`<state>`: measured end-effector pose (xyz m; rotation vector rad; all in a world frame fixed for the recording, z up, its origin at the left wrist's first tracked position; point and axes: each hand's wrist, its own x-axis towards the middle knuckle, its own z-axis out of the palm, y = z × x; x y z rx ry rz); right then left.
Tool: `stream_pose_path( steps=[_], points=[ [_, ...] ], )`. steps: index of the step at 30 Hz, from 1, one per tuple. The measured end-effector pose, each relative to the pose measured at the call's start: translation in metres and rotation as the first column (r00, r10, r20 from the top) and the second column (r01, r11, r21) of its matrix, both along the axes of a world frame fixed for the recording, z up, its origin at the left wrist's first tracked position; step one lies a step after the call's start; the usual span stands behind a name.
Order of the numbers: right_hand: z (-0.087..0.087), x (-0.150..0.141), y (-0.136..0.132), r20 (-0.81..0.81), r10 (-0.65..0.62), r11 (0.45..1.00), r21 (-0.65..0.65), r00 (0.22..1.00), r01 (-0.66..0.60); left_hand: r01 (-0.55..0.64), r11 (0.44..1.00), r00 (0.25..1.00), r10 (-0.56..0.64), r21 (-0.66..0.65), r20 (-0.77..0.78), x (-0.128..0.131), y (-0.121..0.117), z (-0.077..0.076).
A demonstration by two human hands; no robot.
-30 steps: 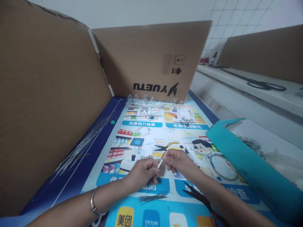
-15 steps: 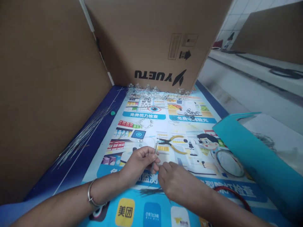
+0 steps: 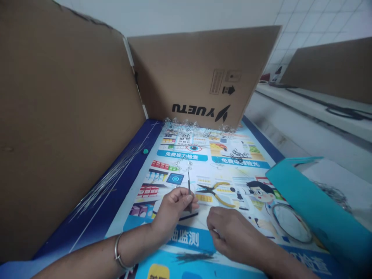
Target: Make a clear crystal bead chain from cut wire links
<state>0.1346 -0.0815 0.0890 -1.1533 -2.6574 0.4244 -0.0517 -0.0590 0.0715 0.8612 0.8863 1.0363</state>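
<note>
My left hand (image 3: 178, 203) pinches a slim, pointed metal rod (image 3: 189, 186) that stands upright between thumb and fingers. To its right, my right hand (image 3: 225, 232) is closed and apart from the left; a small pale bit shows at its fingers, too small to name. Pliers (image 3: 216, 192) with yellow handles lie with jaws apart just beyond the hands. Below them is a bundle of short dark wires (image 3: 194, 256). A clear beaded ring (image 3: 183, 165) lies beyond the rod's tip.
A teal box (image 3: 314, 209) holding tangled wire stands at right, beside a hoop of coiled wire (image 3: 292, 223). Long wires (image 3: 107, 180) lie along the left edge. Cardboard panels (image 3: 197, 77) wall the back and left. Dark rings (image 3: 238, 155) and clear beaded pieces (image 3: 200, 128) lie farther back.
My right hand has moved away from the left, to the right and toward me. The left hand keeps its pinch on the rod. The camera view has tilted up.
</note>
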Motion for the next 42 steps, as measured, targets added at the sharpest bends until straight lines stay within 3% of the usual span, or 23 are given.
stream_pose_path(
  steps=[4, 8, 14, 22, 31, 42],
  points=[
    [-0.005, -0.007, 0.005, -0.402, -0.259, 0.964, -0.162, 0.878, 0.210, 0.047, 0.997, 0.996, -0.041, 0.068, -0.079, 0.004, -0.003, -0.003],
    [-0.025, -0.019, 0.002, -0.444, -0.434, 0.892, -0.337, 0.784, 0.303, 0.063, 0.990, 0.982, -0.039, 0.123, -0.185, 0.007, -0.008, -0.012],
    [-0.041, -0.022, 0.000, -0.358, -0.432, 0.894, -0.287, 0.828, 0.343, 0.084, 0.990, 0.986, -0.066, 0.113, -0.155, 0.012, -0.012, -0.020],
    [-0.042, -0.024, -0.002, -0.309, -0.435, 0.896, -0.238, 0.845, 0.375, 0.063, 0.985, 0.974, -0.024, 0.164, -0.227, 0.013, -0.012, -0.020],
    [-0.037, -0.027, -0.003, -0.245, -0.431, 0.901, -0.176, 0.868, 0.397, 0.061, 0.985, 0.973, -0.022, 0.160, -0.230, 0.013, -0.013, -0.024],
    [-0.042, -0.027, -0.003, -0.190, -0.436, 0.899, -0.126, 0.880, 0.418, 0.084, 0.985, 0.970, -0.046, 0.153, -0.238, 0.015, -0.014, -0.024]
  ],
)
